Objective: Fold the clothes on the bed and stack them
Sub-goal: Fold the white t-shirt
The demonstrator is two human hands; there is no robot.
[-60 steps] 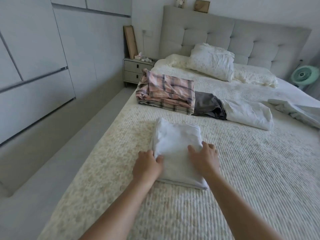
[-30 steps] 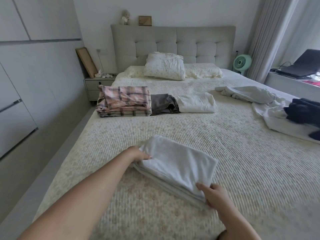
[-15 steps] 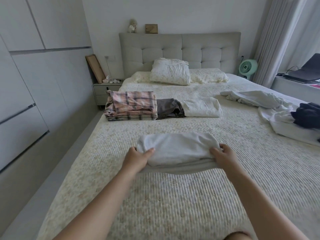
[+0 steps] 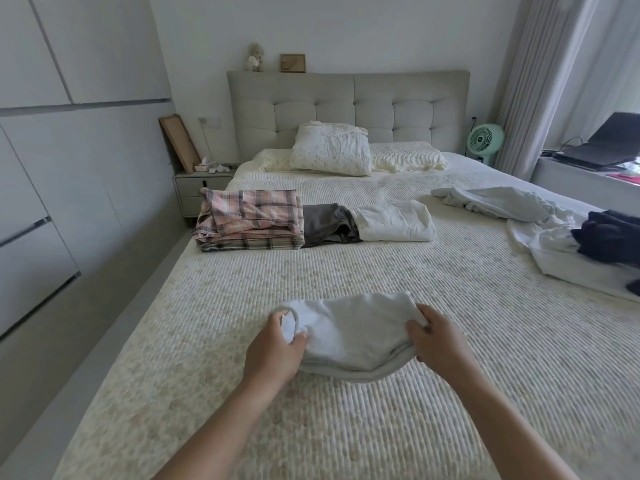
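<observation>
- The bed point(image 4: 346, 271), spread with a ribbed cream cover, fills most of the view; a padded headboard point(image 4: 346, 109) and a pillow point(image 4: 329, 150) sit at its far end.
- At the right edge lies a loose heap of unfolded clothes point(image 4: 540, 230), pale sheets of fabric with a dark navy garment point(image 4: 609, 237) on top, well apart from the folded row.
- Along the left side, further up the bed, stands the finished work: a plaid stack point(image 4: 249, 220), just beside it a dark grey folded piece point(image 4: 325, 223), then a white folded piece point(image 4: 394, 220), touching one another in a line.
- Near the foot of the bed, in the middle, is the folded white garment point(image 4: 349, 334), a thick bundle sagging slightly at its near edge.
- The left hand point(image 4: 273, 348) grips the bundle's left end, fingers curled round the fold; the right hand point(image 4: 436, 341) clutches its right end the same way.
- Judging by this, folding of this piece is finished and the step in hand is carrying it to the row.
- The next move calls for keeping both ends level so the layers do not slip open, then setting it squarely on or beside the white folded piece before reaching for the heap.
</observation>
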